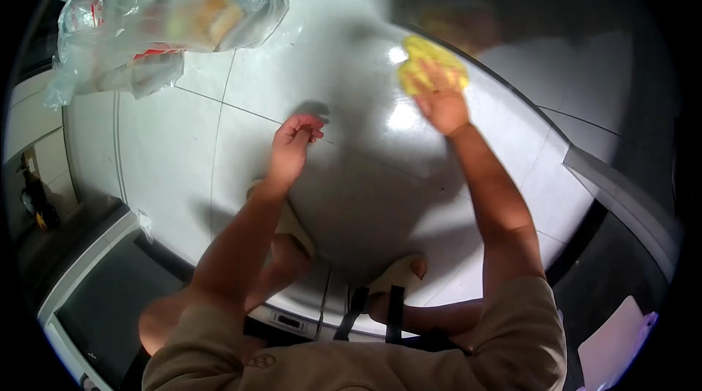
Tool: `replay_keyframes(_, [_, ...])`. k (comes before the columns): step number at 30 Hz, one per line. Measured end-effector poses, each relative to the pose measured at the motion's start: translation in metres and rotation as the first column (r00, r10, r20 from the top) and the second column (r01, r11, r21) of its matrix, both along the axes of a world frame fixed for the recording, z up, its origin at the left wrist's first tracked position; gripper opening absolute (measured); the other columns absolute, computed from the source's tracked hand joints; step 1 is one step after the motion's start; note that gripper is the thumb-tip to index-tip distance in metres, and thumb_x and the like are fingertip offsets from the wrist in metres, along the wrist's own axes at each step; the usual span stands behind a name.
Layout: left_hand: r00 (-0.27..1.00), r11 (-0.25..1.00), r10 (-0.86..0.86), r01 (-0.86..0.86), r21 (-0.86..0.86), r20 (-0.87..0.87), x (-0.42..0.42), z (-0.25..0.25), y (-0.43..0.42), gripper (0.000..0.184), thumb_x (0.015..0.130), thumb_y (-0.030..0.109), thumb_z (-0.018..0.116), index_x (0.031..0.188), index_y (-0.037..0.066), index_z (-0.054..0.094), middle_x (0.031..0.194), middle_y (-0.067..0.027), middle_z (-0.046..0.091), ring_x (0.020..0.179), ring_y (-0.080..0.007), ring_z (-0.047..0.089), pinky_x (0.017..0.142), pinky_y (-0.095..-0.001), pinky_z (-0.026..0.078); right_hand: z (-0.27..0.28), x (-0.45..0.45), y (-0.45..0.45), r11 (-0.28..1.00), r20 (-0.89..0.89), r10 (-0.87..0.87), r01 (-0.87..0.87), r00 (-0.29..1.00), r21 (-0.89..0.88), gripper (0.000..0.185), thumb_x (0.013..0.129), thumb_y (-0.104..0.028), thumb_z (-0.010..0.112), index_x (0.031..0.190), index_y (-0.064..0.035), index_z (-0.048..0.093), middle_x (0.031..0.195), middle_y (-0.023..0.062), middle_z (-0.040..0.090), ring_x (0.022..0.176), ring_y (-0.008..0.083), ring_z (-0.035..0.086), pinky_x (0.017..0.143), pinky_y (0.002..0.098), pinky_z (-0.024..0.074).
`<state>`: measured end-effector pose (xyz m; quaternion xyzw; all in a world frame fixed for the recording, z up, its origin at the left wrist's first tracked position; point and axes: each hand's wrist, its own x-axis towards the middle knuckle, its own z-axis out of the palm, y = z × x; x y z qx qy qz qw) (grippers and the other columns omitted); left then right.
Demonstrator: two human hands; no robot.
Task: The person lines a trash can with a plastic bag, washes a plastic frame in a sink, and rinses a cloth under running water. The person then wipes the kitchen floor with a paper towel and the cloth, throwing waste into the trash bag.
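My right hand [442,104] presses a crumpled yellow cloth [417,77] against the shiny pale floor tiles, with its fingers spread over it. The cloth lies along the base of a dark glossy panel, which shows a blurred yellow reflection. My left hand [296,137] is held over the tiles nearer the middle, its fingers curled in loosely. Nothing shows between those fingers, and its shadow falls on the floor just beyond. Both forearms reach forward from short beige sleeves.
A clear plastic bag [168,33] with mixed contents, including a plastic bottle, sits on the floor at the upper left. The dark panel [526,18] borders the right side. My feet in pale slippers [401,274] are below, close to a pale white board [610,343] at the lower right.
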<state>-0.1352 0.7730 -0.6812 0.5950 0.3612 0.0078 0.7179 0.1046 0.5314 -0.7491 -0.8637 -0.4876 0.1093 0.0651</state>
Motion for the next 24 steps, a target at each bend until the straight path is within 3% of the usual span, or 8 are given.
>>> replay_keyframes(4, [0.997, 0.997, -0.076, 0.077, -0.005, 0.013, 0.017, 0.004, -0.010, 0.024, 0.090, 0.001, 0.039, 0.103, 0.002, 0.059, 0.099, -0.0060, 0.065, 0.086, -0.0142, 0.059, 0.078, -0.0284, 0.045, 0.010, 0.044, -0.096, 0.952, -0.029, -0.287, 0.281, 0.958, -0.118, 0.048, 0.095, -0.040, 0.046, 0.141, -0.0250, 0.045, 0.154, 0.0080, 0.026, 0.142, 0.0296, 0.022, 0.116, 0.0520, 0.0086])
replay_keyframes(8, [0.990, 0.990, -0.140, 0.140, -0.004, -0.017, 0.038, 0.005, -0.019, 0.026, 0.089, 0.000, 0.039, 0.104, 0.004, 0.060, 0.099, -0.0049, 0.065, 0.087, -0.0140, 0.059, 0.080, -0.0282, 0.046, -0.005, 0.011, -0.206, 0.815, -0.074, -0.577, 0.579, 0.813, 0.005, 0.050, 0.097, -0.040, 0.042, 0.142, -0.0193, 0.044, 0.155, 0.0116, 0.023, 0.143, 0.0336, 0.019, 0.115, 0.0528, 0.0041])
replay_keyframes(11, [0.981, 0.981, -0.191, 0.192, -0.033, 0.031, 0.049, 0.008, -0.038, 0.031, 0.084, -0.005, 0.037, 0.102, 0.005, 0.060, 0.098, -0.0034, 0.064, 0.084, -0.0126, 0.060, 0.076, -0.0262, 0.044, -0.024, -0.070, -0.263, 0.546, -0.089, -0.826, 0.830, 0.556, 0.116, 0.050, 0.099, -0.035, 0.040, 0.142, -0.0115, 0.042, 0.155, 0.0153, 0.022, 0.144, 0.0341, 0.015, 0.115, 0.0494, 0.0048])
replay_keyframes(14, [0.976, 0.972, -0.215, 0.212, -0.102, -0.025, 0.049, -0.008, -0.058, 0.029, 0.085, -0.003, 0.038, 0.101, 0.006, 0.060, 0.096, -0.0027, 0.064, 0.084, -0.0124, 0.060, 0.076, -0.0268, 0.044, -0.027, -0.152, -0.208, 0.147, -0.294, -0.927, 0.949, 0.231, 0.280, 0.046, 0.099, -0.029, 0.036, 0.139, -0.0078, 0.046, 0.152, 0.0167, 0.029, 0.142, 0.0379, 0.019, 0.115, 0.0518, 0.0081])
replay_keyframes(15, [0.971, 0.965, -0.240, 0.239, -0.110, 0.000, 0.049, -0.012, -0.065, 0.028, 0.087, -0.002, 0.038, 0.102, 0.006, 0.060, 0.096, -0.0027, 0.064, 0.085, -0.0124, 0.059, 0.077, -0.0270, 0.045, -0.052, -0.173, -0.199, 0.429, -0.034, -0.873, 0.800, 0.486, 0.419, 0.043, 0.099, -0.025, 0.037, 0.136, -0.0063, 0.049, 0.145, 0.0193, 0.040, 0.139, 0.0393, 0.026, 0.115, 0.0523, 0.0106])
replay_keyframes(18, [0.956, 0.949, -0.292, 0.293, -0.119, 0.027, 0.048, -0.012, -0.081, 0.025, 0.090, 0.001, 0.040, 0.102, 0.005, 0.060, 0.096, -0.0026, 0.063, 0.085, -0.0122, 0.058, 0.078, -0.0268, 0.045, -0.005, -0.159, -0.074, 0.374, -0.159, -0.880, 0.859, 0.448, 0.351, 0.039, 0.093, -0.024, 0.047, 0.127, -0.0100, 0.059, 0.144, 0.0209, 0.041, 0.137, 0.0431, 0.028, 0.108, 0.0640, 0.0130])
replay_keyframes(22, [0.939, 0.937, -0.342, 0.343, -0.072, 0.028, 0.061, -0.008, -0.099, 0.022, 0.091, -0.001, 0.040, 0.099, 0.004, 0.061, 0.094, -0.0030, 0.064, 0.082, -0.0112, 0.057, 0.075, -0.0252, 0.044, 0.029, -0.114, 0.009, 0.779, -0.239, -0.462, 0.519, 0.854, 0.351, 0.035, 0.088, -0.034, 0.056, 0.121, -0.0250, 0.064, 0.146, 0.0122, 0.039, 0.137, 0.0393, 0.030, 0.109, 0.0614, 0.0167])
replay_keyframes(24, [0.937, 0.937, -0.349, 0.350, -0.021, 0.029, 0.076, -0.003, -0.097, 0.022, 0.091, -0.001, 0.040, 0.098, 0.003, 0.061, 0.093, -0.0034, 0.064, 0.081, -0.0109, 0.056, 0.075, -0.0250, 0.044, 0.024, -0.108, -0.003, 0.843, -0.240, -0.278, 0.356, 0.930, 0.403, 0.038, 0.088, -0.029, 0.057, 0.126, -0.0233, 0.059, 0.145, 0.0128, 0.039, 0.136, 0.0392, 0.031, 0.109, 0.0567, 0.0218])
